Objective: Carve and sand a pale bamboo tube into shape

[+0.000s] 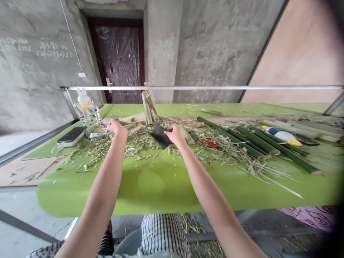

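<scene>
My right hand (176,134) grips a dark broad-bladed knife (160,136), blade pointing left, above a litter of bamboo shavings (139,143) on the green table cover (161,182). My left hand (117,128) is closed on a pale split bamboo piece (131,120) lying across the far side of the table. A short bundle of split bamboo (148,105) stands upright just beyond both hands, tied to the metal rail (204,87).
Long green bamboo poles (249,143) lie at the right, with red scissors (210,142) and a white, blue and yellow toy (282,135). At the left sit a phone on a power bank (71,136) and a rabbit-topped bottle (87,111). A concrete wall and door stand behind.
</scene>
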Available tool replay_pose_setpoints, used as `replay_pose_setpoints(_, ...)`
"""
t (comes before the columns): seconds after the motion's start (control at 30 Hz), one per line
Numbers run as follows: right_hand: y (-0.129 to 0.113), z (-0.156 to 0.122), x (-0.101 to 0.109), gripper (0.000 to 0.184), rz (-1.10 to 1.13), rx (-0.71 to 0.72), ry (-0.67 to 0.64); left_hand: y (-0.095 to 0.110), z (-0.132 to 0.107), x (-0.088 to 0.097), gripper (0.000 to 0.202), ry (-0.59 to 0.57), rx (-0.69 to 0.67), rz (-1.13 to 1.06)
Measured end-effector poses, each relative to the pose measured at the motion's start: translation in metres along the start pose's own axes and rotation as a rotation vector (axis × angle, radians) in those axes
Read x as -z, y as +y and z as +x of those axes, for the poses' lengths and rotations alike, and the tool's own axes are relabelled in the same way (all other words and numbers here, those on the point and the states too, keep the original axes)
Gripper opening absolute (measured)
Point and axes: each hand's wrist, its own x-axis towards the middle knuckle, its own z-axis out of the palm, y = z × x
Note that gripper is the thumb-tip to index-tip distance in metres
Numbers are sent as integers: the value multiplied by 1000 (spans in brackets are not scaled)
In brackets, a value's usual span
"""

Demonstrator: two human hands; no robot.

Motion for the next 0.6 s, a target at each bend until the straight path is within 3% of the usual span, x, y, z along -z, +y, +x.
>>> replay_pose_setpoints(0.1,1,1,0,9,47,-41,92,5,-11,0,14,89,222,-32)
replay_pose_setpoints(0.23,-2,-1,-10,16,278,-121,-87,-2,-41,-2,11,28,306,2)
replay_pose_setpoints(0.4,-5,-2,-19,16,321,-89,-121,-13,-68,-8,8,-63,239,-11)
replay_pose_setpoints(0.6,-8,-7,-8,18,245,72,14,-18,-55,-7,8,-109,43,46)
